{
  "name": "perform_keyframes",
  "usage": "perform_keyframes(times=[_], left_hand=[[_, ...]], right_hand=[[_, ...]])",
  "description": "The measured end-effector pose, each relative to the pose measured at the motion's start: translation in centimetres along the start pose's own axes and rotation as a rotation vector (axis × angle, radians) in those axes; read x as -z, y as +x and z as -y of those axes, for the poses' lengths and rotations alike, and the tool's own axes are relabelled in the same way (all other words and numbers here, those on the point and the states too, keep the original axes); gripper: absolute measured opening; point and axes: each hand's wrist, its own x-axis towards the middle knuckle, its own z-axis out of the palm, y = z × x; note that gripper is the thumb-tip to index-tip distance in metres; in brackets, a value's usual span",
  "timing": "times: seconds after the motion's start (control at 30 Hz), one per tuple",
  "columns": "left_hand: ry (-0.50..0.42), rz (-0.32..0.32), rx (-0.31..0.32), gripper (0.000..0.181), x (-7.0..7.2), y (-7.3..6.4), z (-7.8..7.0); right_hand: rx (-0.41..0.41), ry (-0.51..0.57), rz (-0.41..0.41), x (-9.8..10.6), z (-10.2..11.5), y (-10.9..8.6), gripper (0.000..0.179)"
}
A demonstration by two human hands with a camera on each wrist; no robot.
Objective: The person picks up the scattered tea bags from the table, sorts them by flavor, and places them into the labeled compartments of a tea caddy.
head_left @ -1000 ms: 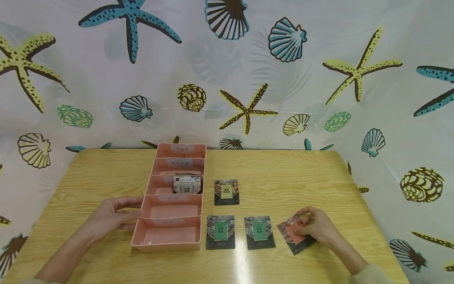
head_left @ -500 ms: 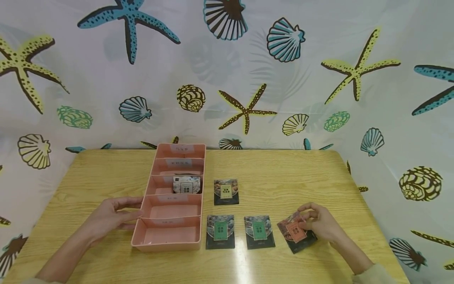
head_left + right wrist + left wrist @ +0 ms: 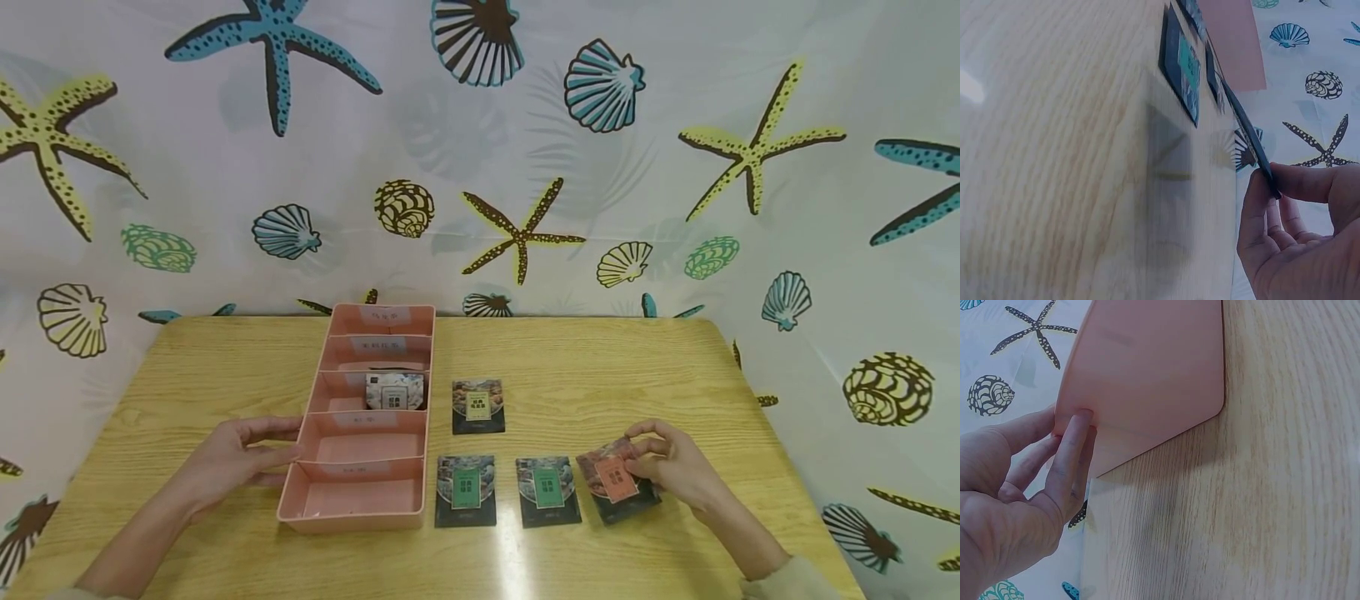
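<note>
My right hand (image 3: pixel 675 467) pinches a black tea sachet with a red label (image 3: pixel 617 479) between thumb and fingers. In the right wrist view that sachet (image 3: pixel 1250 134) appears edge-on, lifted off the table. To its left lie two sachets with green labels, one nearer (image 3: pixel 548 492) and one beside the box (image 3: pixel 466 490). A yellow-labelled sachet (image 3: pixel 477 406) lies behind them. My left hand (image 3: pixel 243 454) rests its extended fingertips against the left outer wall of a pink divided box (image 3: pixel 352 523); the left wrist view shows the fingers (image 3: pixel 1075 440) touching that wall.
A white sachet (image 3: pixel 395 392) stands in the box's middle compartment. Paper labels (image 3: pixel 386 314) with writing mark the compartments. The wooden table (image 3: pixel 600 358) ends at a cloth backdrop (image 3: pixel 480 150) printed with shells and starfish.
My right hand has raised the red-labelled sachet from the table and shifted it slightly left, towards the green-labelled ones. The left hand and the box stay in place.
</note>
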Motion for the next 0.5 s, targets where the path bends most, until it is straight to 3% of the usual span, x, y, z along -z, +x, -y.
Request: perform_keyframes(times=[0.5], left_hand=[[0.012,0.005,0.000,0.066,0.1,0.1,0.1]], right_hand=[[0.036,0.123,0.035,-2.4,2.7,0.2,0.037]])
